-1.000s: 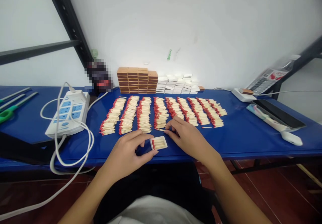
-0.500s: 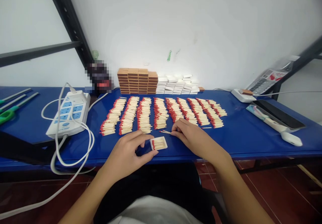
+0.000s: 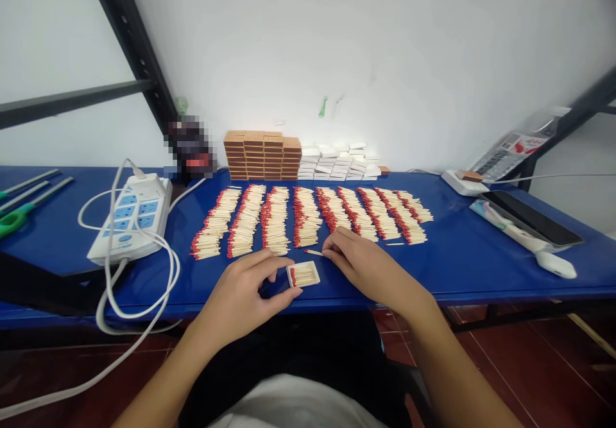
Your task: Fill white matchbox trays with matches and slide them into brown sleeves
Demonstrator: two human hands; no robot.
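Note:
Between its thumb and index finger, my left hand [image 3: 255, 283] steadies a small white matchbox tray [image 3: 316, 273] near the table's front edge. Several red-headed matches lie in the tray side by side, heads to the left. My right hand [image 3: 353, 258], just to the right and behind the tray, has its fingertips pinched at the end of a match [image 3: 314, 252] lying low over the table, its red head pointing left. Beyond both hands spread several columns of loose matches [image 3: 308, 216] with red heads mostly to the left.
Stacked brown matchbox sleeves [image 3: 262, 158] and piled white trays [image 3: 337, 163] stand against the wall. A power strip [image 3: 129, 219] with looping white cables lies left, near green-handled scissors [image 3: 13, 222]. To the right are a phone [image 3: 532, 216], a wrapped white utensil [image 3: 524, 239] and a plastic bottle [image 3: 522, 145].
My right hand has shifted slightly left, its fingertips now covering more of the match. Where two matchsticks showed by the fingertips, one is visible. My left hand and the tray stay put.

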